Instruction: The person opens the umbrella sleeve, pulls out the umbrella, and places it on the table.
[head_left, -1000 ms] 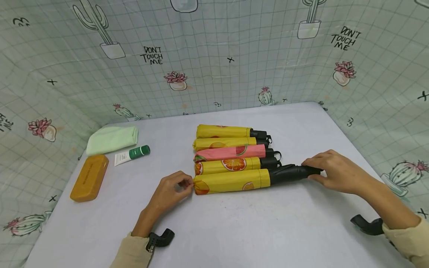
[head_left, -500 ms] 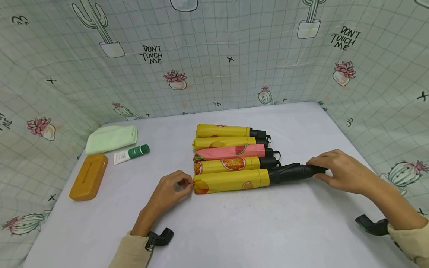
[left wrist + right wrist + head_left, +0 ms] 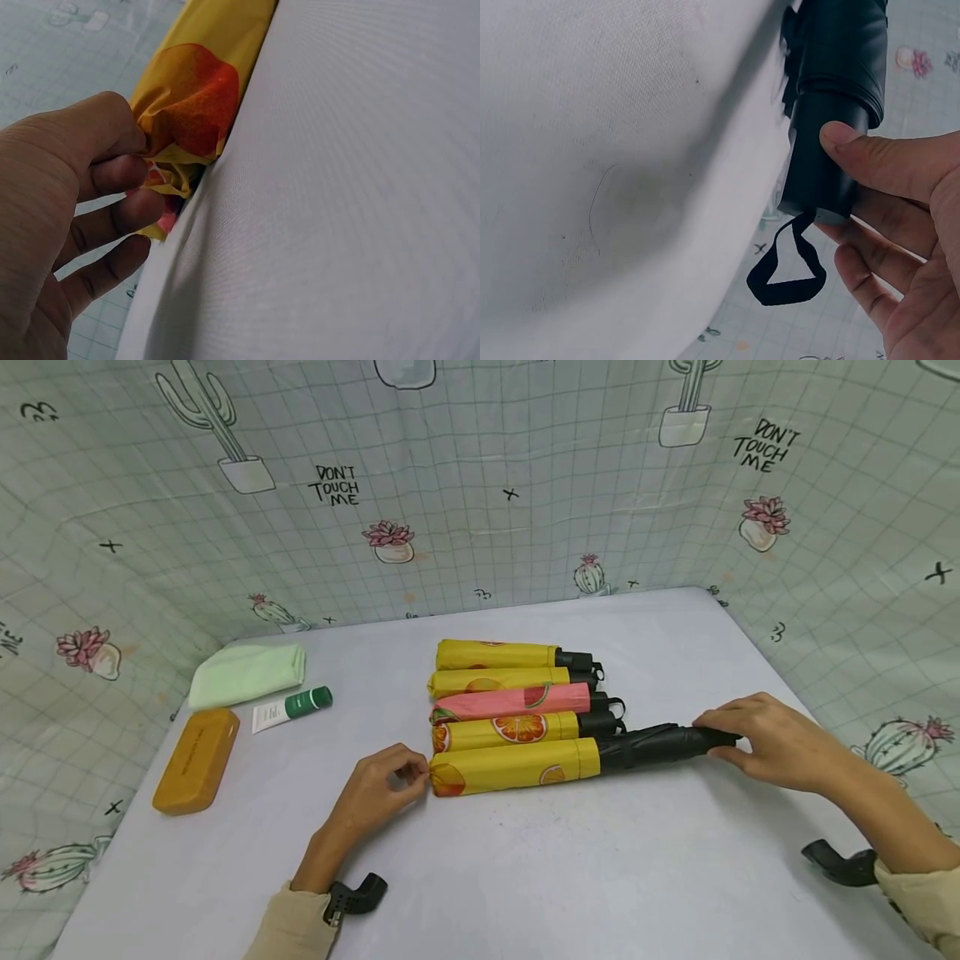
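Note:
In the head view a yellow umbrella cover [image 3: 517, 767] with orange prints lies nearest of a row. My left hand [image 3: 384, 787] pinches its left end between thumb and forefinger, the other fingers loosely bent. From the cover's right mouth sticks a folded black umbrella [image 3: 648, 749], part of it hidden inside. My right hand [image 3: 776, 747] holds its handle end. The right wrist view shows thumb and fingers on opposite sides of the black handle [image 3: 821, 157], with a black strap loop [image 3: 786, 291] hanging from it. Bunched fabric of the cover [image 3: 191, 97] shows at my left fingertips.
Behind lie a yellow-orange covered umbrella [image 3: 517, 728], a pink one [image 3: 517, 700] and two more yellow ones, handles rightward. At left are an orange-brown case [image 3: 197, 760], a white and green tube [image 3: 291, 707] and a folded pale green cloth [image 3: 247, 672]. Printed fabric walls the white table [image 3: 525, 877].
My right hand has moved rightward with the black umbrella, so more of it shows outside the yellow cover. My left hand stays at the cover's left end.

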`<state>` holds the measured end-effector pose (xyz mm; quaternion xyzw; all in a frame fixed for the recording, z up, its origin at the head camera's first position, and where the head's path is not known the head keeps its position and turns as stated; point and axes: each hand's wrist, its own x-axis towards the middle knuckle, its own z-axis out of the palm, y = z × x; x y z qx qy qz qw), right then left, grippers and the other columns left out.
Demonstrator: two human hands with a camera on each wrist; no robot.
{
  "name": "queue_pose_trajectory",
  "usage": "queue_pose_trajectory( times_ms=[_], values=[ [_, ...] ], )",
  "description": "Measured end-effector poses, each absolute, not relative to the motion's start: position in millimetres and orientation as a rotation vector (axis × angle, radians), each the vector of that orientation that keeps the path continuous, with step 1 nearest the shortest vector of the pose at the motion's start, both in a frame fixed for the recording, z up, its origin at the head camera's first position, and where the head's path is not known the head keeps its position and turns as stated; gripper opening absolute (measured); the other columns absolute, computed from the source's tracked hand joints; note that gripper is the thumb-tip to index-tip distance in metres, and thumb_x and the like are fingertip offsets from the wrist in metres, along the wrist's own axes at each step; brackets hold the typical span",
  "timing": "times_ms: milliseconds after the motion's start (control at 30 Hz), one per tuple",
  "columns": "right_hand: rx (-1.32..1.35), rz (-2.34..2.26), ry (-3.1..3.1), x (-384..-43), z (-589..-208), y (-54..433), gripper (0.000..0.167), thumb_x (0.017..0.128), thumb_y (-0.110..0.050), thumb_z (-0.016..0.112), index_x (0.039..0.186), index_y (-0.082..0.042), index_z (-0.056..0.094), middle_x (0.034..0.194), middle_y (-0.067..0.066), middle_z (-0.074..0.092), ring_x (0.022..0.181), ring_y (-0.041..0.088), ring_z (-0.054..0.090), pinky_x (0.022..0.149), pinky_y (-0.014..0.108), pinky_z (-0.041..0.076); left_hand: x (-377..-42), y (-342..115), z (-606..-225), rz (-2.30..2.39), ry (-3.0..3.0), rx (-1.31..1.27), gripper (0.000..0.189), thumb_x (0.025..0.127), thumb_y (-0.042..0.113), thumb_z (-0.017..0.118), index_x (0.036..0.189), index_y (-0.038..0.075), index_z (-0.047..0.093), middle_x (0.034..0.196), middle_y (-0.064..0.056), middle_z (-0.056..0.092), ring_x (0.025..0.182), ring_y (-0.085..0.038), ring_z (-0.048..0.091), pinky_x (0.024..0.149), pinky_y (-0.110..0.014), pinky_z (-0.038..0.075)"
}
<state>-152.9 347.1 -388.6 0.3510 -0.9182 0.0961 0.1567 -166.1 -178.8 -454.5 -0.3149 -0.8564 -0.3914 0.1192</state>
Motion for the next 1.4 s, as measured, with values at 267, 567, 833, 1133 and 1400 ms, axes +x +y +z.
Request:
queue_pose_trajectory(
  times_ms=[267,567,833,1133,1400],
  values=[
    [0.992,0.274,-2.634,-151.4,-388.5,353.2,0.044,0.063,-0.005,0.090,0.104,-0.009,0.075,0.101,0.000,0.074,0.092,0.024,0.068,0.087,0.044,0.043,-165.1,-178.3,-453.9,-1.138,-2.500,-0.922,0.017,0.082,0.000,0.077,0.092,0.012,0.071,0.087,0.008,0.065,0.075,-0.007,0.060,0.066,-0.028,0.054],
    [1.005,0.269,-2.599,-151.1,-387.7,361.5,0.046,0.060,-0.005,0.091,0.103,-0.008,0.075,0.100,0.000,0.074,0.090,0.023,0.069,0.087,0.040,0.042,-164.7,-178.1,-453.3,-1.129,-2.515,-0.910,0.017,0.082,0.000,0.077,0.092,0.013,0.071,0.087,0.009,0.064,0.075,-0.008,0.060,0.066,-0.028,0.054],
    [0.988,0.244,-2.624,-149.9,-388.3,369.7,0.046,0.060,-0.005,0.091,0.103,-0.007,0.075,0.099,0.002,0.074,0.089,0.024,0.069,0.084,0.044,0.043,-164.2,-178.1,-453.7,-1.131,-2.514,-0.911,0.017,0.082,0.000,0.077,0.092,0.013,0.071,0.087,0.009,0.064,0.075,-0.008,0.060,0.066,-0.028,0.054],
    [0.967,0.240,-2.629,-148.3,-387.3,376.0,0.046,0.060,-0.004,0.091,0.103,-0.008,0.076,0.100,0.002,0.074,0.089,0.024,0.069,0.081,0.044,0.046,-164.7,-177.6,-453.0,-1.119,-2.509,-0.916,0.017,0.082,0.001,0.078,0.092,0.013,0.071,0.086,0.009,0.064,0.075,-0.007,0.059,0.066,-0.029,0.054],
    [0.968,0.241,-2.618,-147.3,-388.2,381.6,0.048,0.057,-0.003,0.091,0.103,-0.008,0.076,0.099,0.002,0.074,0.088,0.024,0.069,0.080,0.045,0.046,-165.0,-178.0,-454.5,-1.127,-2.495,-0.929,0.018,0.082,-0.001,0.077,0.092,0.013,0.071,0.087,0.010,0.064,0.075,-0.007,0.059,0.065,-0.029,0.054]
  ],
)
